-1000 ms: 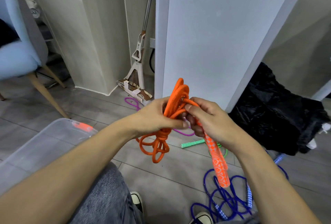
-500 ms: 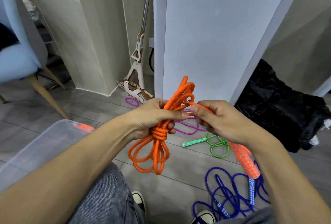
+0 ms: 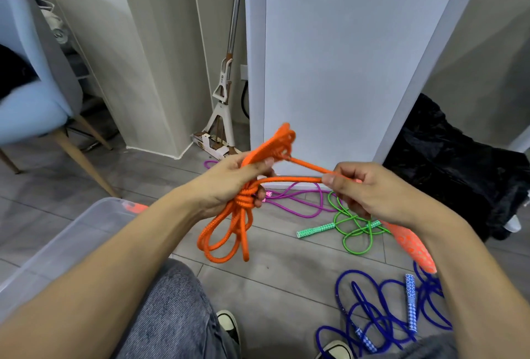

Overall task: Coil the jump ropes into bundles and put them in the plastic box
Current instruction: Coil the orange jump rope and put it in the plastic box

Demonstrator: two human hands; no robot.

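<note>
My left grip (image 3: 229,183) clutches the coiled orange jump rope (image 3: 229,232), my right grip (image 3: 364,189) pinching its loose strand taut.

Clear plastic storage box (image 3: 66,244) cut off by the left edge, its orange latch (image 3: 137,208) half behind the left forearm, blue woven jump rope (image 3: 372,307) partly under the right arm, orange patterned handle (image 3: 413,247) top hidden by the right wrist, pale blue chair (image 3: 25,95) cropped at left

No readable text, labels, brands or numbers anywhere, rope handles show only printed patterns, a small mark on the mop (image 3: 223,92) too blurred to read
</note>
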